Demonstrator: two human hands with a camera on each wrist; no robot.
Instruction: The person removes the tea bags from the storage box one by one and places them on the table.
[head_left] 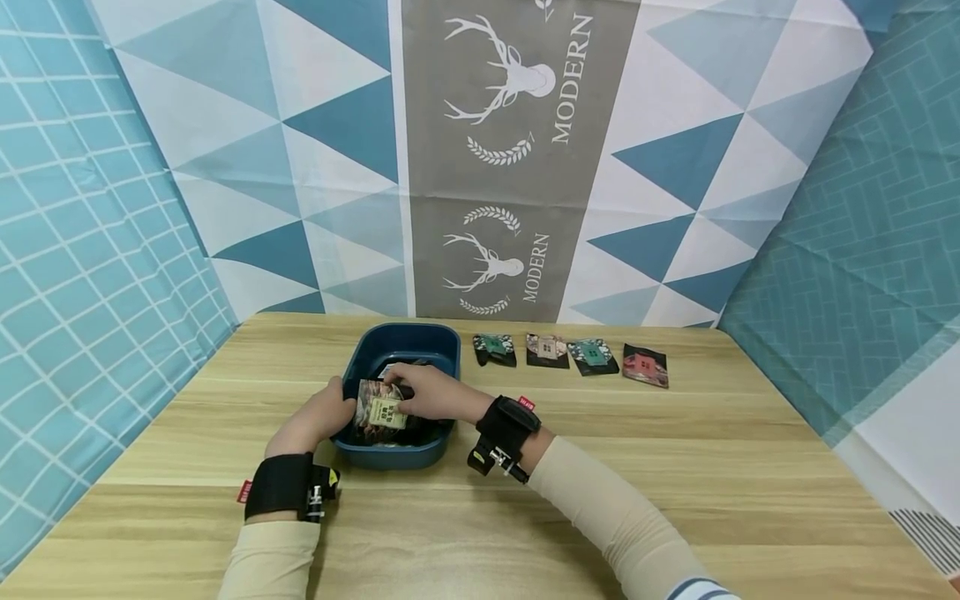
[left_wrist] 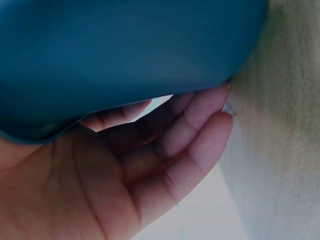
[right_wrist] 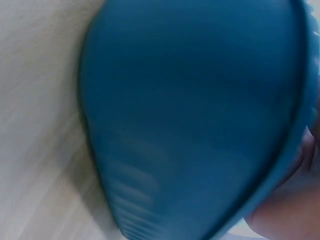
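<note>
"Blue plastic basin point(head_left: 393, 457), head view: how do the hands sit?"

"The left hand point(head_left: 313, 417) grips its left rim; the right hand point(head_left: 426, 392), reaching in from the right, pinches a foil-like packet point(head_left: 384, 413) inside. Fingers cover the packet's right edge; its labelled face tilts upward, long axis unclear."

"Left wrist?"

"Fingers curve outside the wall, thumb hidden."

"Right wrist?"

"Wall fills it; fingers mostly hidden."

A pale wooden table point(head_left: 712, 467) shows streaky grain. Behind its far edge rises a creased sheet of blue and white triangles point(head_left: 341, 125), split by a grey band point(head_left: 442, 183) bearing white deer heads point(head_left: 534, 81). White-lined blue tiling point(head_left: 82, 242) flanks the left edge; teal herringbone point(head_left: 847, 242), the right. Light gleams toward the near edge.
</note>
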